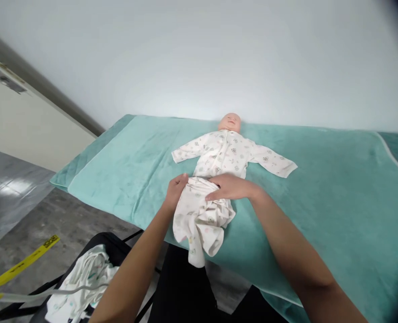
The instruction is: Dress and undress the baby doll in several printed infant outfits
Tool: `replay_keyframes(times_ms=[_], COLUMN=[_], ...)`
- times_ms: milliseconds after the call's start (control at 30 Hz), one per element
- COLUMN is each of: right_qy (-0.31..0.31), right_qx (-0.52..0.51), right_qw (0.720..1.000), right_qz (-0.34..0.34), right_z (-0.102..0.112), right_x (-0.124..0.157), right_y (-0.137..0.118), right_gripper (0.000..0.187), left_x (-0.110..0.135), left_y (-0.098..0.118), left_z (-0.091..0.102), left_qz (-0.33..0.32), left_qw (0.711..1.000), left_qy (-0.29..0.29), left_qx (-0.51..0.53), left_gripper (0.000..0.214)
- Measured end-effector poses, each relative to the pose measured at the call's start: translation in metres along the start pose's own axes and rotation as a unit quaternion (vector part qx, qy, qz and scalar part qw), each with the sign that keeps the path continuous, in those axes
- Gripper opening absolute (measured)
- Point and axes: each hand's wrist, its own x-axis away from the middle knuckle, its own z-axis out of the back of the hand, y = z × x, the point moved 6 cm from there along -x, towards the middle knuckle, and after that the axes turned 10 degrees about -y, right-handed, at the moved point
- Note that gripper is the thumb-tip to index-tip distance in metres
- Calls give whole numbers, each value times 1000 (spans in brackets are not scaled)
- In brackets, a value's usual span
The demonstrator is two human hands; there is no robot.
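Observation:
A baby doll lies on its back on the teal towel, dressed in a white patterned top with sleeves spread out. White patterned pants are bunched over its legs and hang past the table's front edge. My left hand is curled on the waistband at the doll's left hip. My right hand rests across the waistband, fingers together and pressed on the cloth.
The padded table stands against a plain white wall. Below the front edge on the left, a black basket holds more white baby clothes. Yellow tape lies on the grey floor.

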Motion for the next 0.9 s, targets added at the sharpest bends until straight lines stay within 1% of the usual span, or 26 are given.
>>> replay_keyframes(times_ms=[100, 200, 267, 367, 467, 500, 533, 567, 633, 700, 733, 800, 833, 900], right_qy=[33, 70, 99, 133, 135, 148, 174, 211, 293, 341, 351, 360, 368, 400], right_qx=[-5, -22, -24, 22, 38, 36, 39, 50, 96, 158, 187, 217, 208, 132], right_qw=[999, 997, 993, 985, 984, 982, 976, 964, 928, 897, 889, 884, 886, 893], right_qz=[-9, -29, -52, -107, -112, -115, -129, -152, -207, -231, -227, -204, -191, -160], right_z=[3, 7, 14, 27, 36, 39, 43, 47, 51, 49, 47, 44, 44, 49], right_x=[-2, 0, 6, 20, 31, 34, 37, 39, 41, 37, 33, 25, 24, 30], right_y=[4, 14, 22, 34, 32, 30, 29, 27, 25, 22, 21, 24, 29, 43], right_gripper=[39, 43, 42, 46, 47, 45, 44, 42, 38, 33, 30, 22, 21, 24], left_x=[-32, -49, -49, -40, -34, -35, -37, -40, -49, -57, -61, -66, -67, -70], left_y=[8, 11, 10, 8, 8, 10, 12, 16, 27, 42, 51, 66, 72, 80], left_z=[-6, -14, -19, -26, -27, -27, -26, -26, -29, -37, -41, -51, -54, -51], left_qz=[-11, -27, -35, -50, -58, -58, -60, -62, -81, -104, -112, -116, -111, -87], left_qw=[999, 999, 999, 997, 994, 994, 993, 992, 986, 971, 961, 946, 945, 961], left_qy=[-33, -30, -18, -5, -12, -18, -23, -29, -36, -31, -28, -32, -39, -35], left_qx=[-12, -21, -33, -64, -89, -93, -97, -103, -141, -213, -251, -301, -305, -259], left_gripper=[54, 55, 53, 47, 33, 28, 23, 21, 22, 25, 23, 16, 16, 20])
